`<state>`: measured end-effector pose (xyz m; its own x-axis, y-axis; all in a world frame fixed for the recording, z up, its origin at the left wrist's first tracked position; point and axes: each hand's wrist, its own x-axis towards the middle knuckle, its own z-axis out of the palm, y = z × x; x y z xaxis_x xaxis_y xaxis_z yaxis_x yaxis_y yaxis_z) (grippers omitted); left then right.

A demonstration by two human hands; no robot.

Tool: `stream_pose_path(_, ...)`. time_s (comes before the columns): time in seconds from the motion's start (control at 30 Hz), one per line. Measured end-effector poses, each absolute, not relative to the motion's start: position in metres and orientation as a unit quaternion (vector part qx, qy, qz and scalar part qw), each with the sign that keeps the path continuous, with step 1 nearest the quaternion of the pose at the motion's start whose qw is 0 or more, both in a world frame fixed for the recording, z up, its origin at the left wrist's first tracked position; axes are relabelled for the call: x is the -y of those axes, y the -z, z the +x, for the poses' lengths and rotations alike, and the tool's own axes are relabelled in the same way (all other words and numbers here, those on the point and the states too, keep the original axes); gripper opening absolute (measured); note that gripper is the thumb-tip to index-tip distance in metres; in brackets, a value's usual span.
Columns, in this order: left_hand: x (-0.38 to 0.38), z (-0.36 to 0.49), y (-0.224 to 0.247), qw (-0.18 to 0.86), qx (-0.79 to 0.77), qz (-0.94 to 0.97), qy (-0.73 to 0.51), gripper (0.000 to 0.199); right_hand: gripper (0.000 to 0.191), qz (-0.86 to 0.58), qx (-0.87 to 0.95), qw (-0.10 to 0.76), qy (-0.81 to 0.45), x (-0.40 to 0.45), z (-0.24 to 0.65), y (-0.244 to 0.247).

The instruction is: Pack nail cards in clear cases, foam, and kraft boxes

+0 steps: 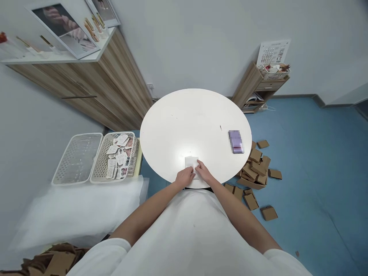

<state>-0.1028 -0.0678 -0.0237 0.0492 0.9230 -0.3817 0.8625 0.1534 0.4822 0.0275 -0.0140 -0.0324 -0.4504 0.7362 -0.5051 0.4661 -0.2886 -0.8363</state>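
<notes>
White sheet-like piece (189,161), smooth and roughly rectangular, sits at the lower centre of the frame near the edge of one glossy oval table (189,115), with your left hand (184,177) and your right hand (203,171) on it, fingers bent, though whether they pinch it cannot be told because they cover part of it. Two perforated plastic baskets (99,165) stand at the left, one heaped with printed cards (121,157) too overlapped to count, and one purple item (236,142) at the table's right is pixelated beyond recognition.
</notes>
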Motion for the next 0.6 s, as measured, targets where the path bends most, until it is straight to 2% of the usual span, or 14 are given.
stream_pose_path(0.2, 0.097, -0.105, 0.026, 0.295, -0.629, 0.713, -0.098, 0.045, 0.065, -0.572, 0.635, 0.098, -0.511, 0.011, 0.014, 0.041)
stream_pose_path(0.3, 0.105, -0.118, 0.029, 0.285, -0.613, 0.722, -0.149, 0.04, 0.065, -0.565, 0.665, 0.086, -0.48, 0.012, 0.015, 0.044)
stream_pose_path(0.43, 0.097, -0.129, 0.033, 0.238, -0.676, 0.667, -0.203, 0.032, 0.064, -0.538, 0.682, 0.084, -0.489, 0.011, 0.02, 0.044)
stream_pose_path(0.6, 0.077, -0.12, 0.036, 0.224, -0.679, 0.674, -0.183, 0.037, 0.062, -0.511, 0.715, 0.071, -0.472, 0.014, 0.025, 0.042)
